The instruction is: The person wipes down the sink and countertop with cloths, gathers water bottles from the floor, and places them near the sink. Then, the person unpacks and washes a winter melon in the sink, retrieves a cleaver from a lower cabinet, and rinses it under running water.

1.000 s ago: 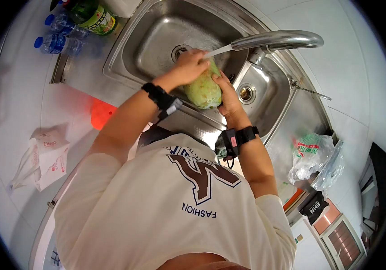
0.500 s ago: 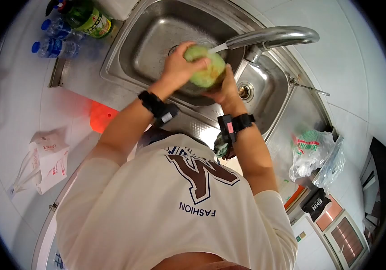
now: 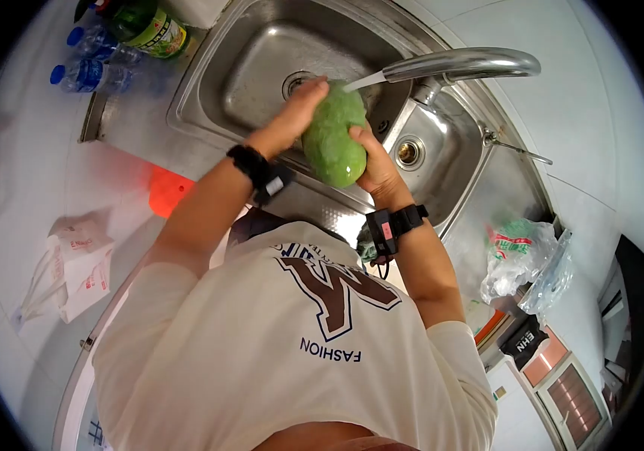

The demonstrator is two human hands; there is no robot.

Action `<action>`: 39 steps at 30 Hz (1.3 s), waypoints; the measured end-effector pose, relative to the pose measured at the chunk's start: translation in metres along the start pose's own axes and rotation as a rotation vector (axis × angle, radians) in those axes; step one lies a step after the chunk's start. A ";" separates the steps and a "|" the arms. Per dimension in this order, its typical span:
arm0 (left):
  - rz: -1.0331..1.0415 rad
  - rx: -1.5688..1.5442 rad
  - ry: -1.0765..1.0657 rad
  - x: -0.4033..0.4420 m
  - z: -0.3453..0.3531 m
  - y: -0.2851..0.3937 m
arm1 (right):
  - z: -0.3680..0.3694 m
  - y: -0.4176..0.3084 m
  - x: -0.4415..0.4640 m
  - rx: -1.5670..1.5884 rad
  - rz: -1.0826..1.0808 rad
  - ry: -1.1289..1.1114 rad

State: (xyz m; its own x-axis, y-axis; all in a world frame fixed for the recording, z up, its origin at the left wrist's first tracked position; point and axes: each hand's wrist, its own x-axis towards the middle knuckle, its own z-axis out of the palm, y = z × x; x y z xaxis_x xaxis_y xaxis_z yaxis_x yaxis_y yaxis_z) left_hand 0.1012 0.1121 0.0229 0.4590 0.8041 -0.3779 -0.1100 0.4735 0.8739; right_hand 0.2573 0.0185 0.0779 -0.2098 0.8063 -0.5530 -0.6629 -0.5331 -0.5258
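A large, oblong green melon (image 3: 335, 139) is held over the main sink basin (image 3: 239, 75), its wet skin shining. Water from the curved metal faucet (image 3: 465, 64) runs onto its upper end. My left hand (image 3: 299, 113) lies against the melon's upper left side, with fingers partly hidden and slightly blurred. On the other side, my right hand (image 3: 374, 161) grips the melon, its thumb over the near face and its other fingers hidden behind.
A smaller basin (image 3: 442, 150) adjoins on the right. Blue-capped bottles (image 3: 96, 77) and a green bottle (image 3: 153, 30) stand at upper left. Plastic bags (image 3: 521, 259) lie on the right counter. An orange-red object (image 3: 168, 192) and a paper bag (image 3: 79, 263) are at left.
The melon has been turned between my hands: its blotchy yellowish side was showing, now a plain green side. My left hand has shifted along it.
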 end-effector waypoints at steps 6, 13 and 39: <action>-0.052 -0.001 0.074 -0.020 0.013 0.001 | -0.005 0.000 -0.001 -0.128 -0.032 -0.072; 0.586 0.937 0.202 -0.037 0.029 0.017 | 0.002 0.001 -0.003 -0.121 -0.010 0.112; 0.107 0.066 0.026 -0.015 0.005 0.022 | -0.030 0.001 -0.008 0.175 0.167 0.001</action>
State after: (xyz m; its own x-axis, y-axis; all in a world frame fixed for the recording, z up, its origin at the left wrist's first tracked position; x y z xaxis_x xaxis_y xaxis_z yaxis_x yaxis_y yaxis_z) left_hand 0.0966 0.1085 0.0494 0.4246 0.8582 -0.2883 -0.0988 0.3604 0.9275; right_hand 0.2799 0.0038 0.0629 -0.3259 0.7107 -0.6235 -0.7335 -0.6062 -0.3075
